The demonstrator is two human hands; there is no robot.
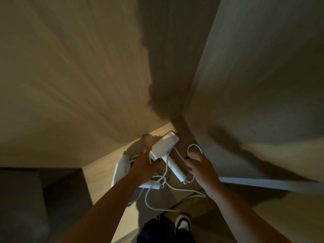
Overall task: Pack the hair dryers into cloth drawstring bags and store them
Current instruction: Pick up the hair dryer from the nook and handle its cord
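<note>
A white hair dryer [164,144] is held above a wooden surface, its barrel pointing up and right and its handle [177,170] slanting down to the right. My left hand [144,164] grips the rear of the barrel. Its white cord [157,195] loops down below the handle and up to my right hand [201,165], which pinches a loop of it near the black plug [187,157]. A white cloth bag [121,170] lies under my left hand, partly hidden by it.
Tall wooden cabinet panels [78,76] rise on the left and a pale door or wall [263,85] on the right, closing in a narrow corner. A wooden shelf top [105,165] lies under the bag. My shoe [183,222] shows on the floor below.
</note>
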